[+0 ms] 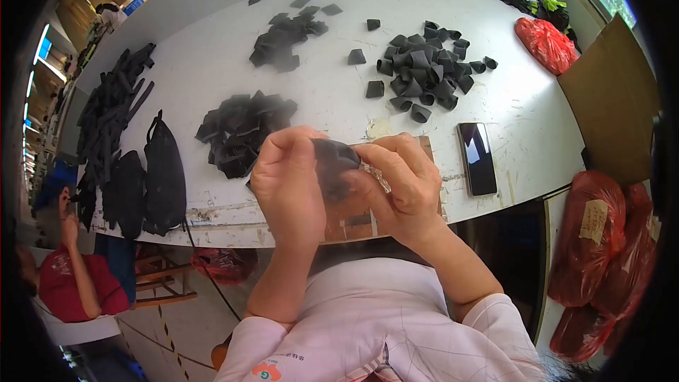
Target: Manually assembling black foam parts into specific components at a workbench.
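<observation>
In front of my body I hold a black piece of soft sheet material (334, 157) up between both hands. My left hand (286, 180) grips its left side with the fingers bent and the thumb against it. The fingertips of my right hand (402, 178) pinch its right edge. Part of the piece is blurred, so its exact shape is hard to tell. Below it lies a worn brown board (353, 228) at the table edge. A heap of flat black pieces (244, 127) lies just beyond my left hand. Farther right is a pile of short black tubes (424, 67).
More flat black pieces (283, 41) lie farther back. Black strips (117, 99) and black pouches (166, 177) line the left side. A phone (478, 159) lies at right, with a red bag (546, 45) beyond. Red bags (590, 240) stand beside the table. A co-worker (78, 279) sits at left.
</observation>
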`<state>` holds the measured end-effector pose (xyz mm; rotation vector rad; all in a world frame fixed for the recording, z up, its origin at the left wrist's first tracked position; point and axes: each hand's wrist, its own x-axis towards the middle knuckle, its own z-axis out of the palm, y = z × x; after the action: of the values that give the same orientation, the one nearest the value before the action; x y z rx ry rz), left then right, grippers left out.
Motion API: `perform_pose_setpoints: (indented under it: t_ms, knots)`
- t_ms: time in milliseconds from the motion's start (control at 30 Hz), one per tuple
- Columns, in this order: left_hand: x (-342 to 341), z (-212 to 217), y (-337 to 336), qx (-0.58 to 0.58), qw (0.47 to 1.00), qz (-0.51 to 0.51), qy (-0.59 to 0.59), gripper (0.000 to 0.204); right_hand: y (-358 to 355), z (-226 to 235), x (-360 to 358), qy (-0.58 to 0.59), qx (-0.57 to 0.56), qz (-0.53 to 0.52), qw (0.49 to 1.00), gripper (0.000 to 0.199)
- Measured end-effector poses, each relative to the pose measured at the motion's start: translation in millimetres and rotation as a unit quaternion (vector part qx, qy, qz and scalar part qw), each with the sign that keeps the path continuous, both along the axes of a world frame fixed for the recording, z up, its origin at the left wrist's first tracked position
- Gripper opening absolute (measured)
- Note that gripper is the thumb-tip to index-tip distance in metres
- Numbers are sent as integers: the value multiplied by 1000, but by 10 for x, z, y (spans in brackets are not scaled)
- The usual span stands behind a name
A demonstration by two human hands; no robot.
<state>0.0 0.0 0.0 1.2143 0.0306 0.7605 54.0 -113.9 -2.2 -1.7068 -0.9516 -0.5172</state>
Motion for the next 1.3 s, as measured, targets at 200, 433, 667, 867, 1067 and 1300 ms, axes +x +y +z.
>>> perform_pose_setpoints:
  t_ms: [200, 433, 667, 867, 1067, 1300]
  knots:
    - [-73, -55, -109, -225, 974, -38, 9, 11, -88, 32, 62, -69, -62, -7, 996, 20]
    - [-138, -155, -67, -123, 992, -7, 24, 10, -29, -30, 53, -79, -73, 7, 994, 14]
    - [-359, -727, 560, 144, 921, 281, 226, 13, -215, 129, 499, 405, 197, 61, 891, 28]
    - [-570, -1480, 1173, 372, 747, 394, 384, 25, -191, -516, -66, 530, 25, 101, 842, 29]
    - [-706, -1591, 1425, 441, 720, 329, 423, 12, -98, -729, -394, 486, -137, 183, 844, 22]
    - [-761, -865, 965, 302, 819, 356, 335, 7, 116, -546, -462, 302, -155, 167, 926, 23]
